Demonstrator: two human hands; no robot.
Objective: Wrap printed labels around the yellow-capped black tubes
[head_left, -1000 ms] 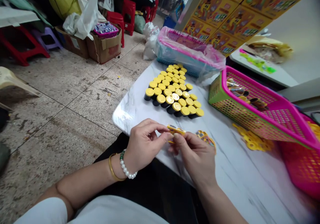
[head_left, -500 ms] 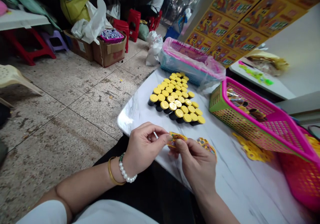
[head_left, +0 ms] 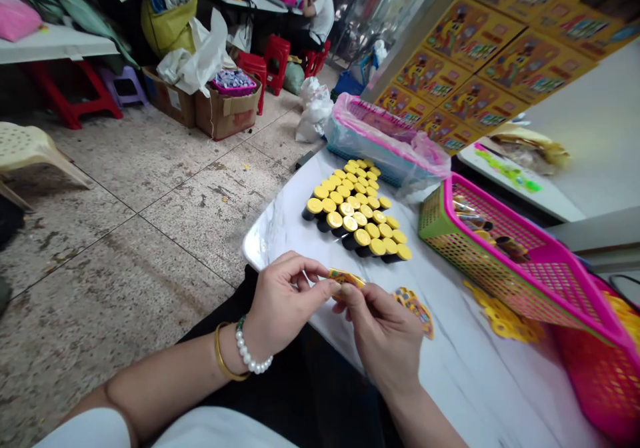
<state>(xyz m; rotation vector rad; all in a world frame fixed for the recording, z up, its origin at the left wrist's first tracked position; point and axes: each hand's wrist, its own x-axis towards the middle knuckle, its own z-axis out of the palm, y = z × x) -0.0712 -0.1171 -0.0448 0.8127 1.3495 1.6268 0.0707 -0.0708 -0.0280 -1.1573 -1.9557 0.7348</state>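
Observation:
Between my two hands is a small yellow printed sticker or label (head_left: 347, 277); its exact kind is hard to make out. My left hand (head_left: 287, 301), with a gold bangle and a pearl bracelet at the wrist, pinches its left end between thumb and forefinger. Thumb and fingers of my right hand (head_left: 387, 335) close on its lower right part and hide some of it. Just beyond my right hand lie more printed yellow pieces (head_left: 415, 309) on the marbled white table (head_left: 455, 368). Ahead stand several black tubs with yellow lids (head_left: 350, 208), packed close together.
A pink and green basket (head_left: 520, 261) holding small items stands at the right, yellow plastic rings (head_left: 503, 315) beside it. Behind the tubs sits a plastic-lined blue and pink basket (head_left: 390, 141). Printed yellow boxes (head_left: 455, 81) are stacked beyond. A person (head_left: 320, 15) sits far back.
My right hand has shifted slightly left and closer to my left hand. The yellow piece has turned a little between my fingers. The whole view has tilted slightly upward.

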